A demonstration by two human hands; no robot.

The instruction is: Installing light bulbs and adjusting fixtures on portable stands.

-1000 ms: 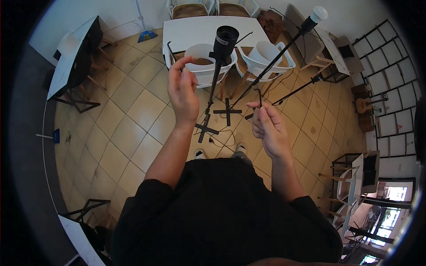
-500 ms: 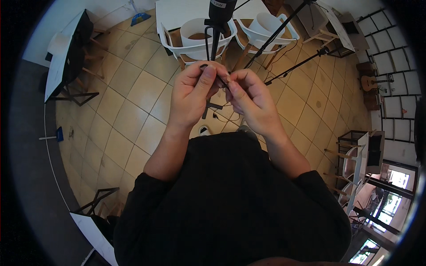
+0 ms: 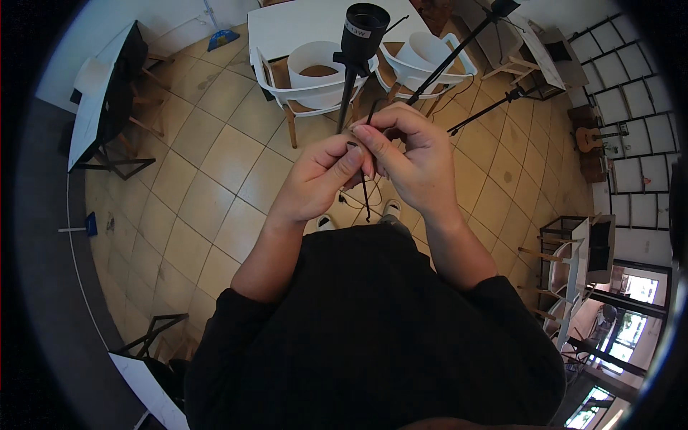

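Both my hands meet in front of my chest, fingertips close together. Between them runs a thin black rod-like piece (image 3: 365,195), roughly upright in the picture. One end pokes out above my right fingers, and the other hangs below my hands with a small hooked tip. My left hand (image 3: 319,175) pinches with its thumb over a dark bit at the fingertips. My right hand (image 3: 414,159) is closed too, thumb against forefinger round the upper part of the piece. My fingers hide its middle, and I cannot tell what kind of thing it is.
Just beyond my hands stands a black lamp-like head (image 3: 362,39) on a pole. Behind it are two white chairs (image 3: 304,97) at a white table (image 3: 297,25). Black stand arms (image 3: 480,118) reach in from the right. A cable (image 3: 383,201) lies on the tiled floor (image 3: 204,168).
The thin black piece has turned and now sticks out above and below my hands. My right hand has moved inward and slightly up; my left has shifted a little lower. The view has shifted slightly.
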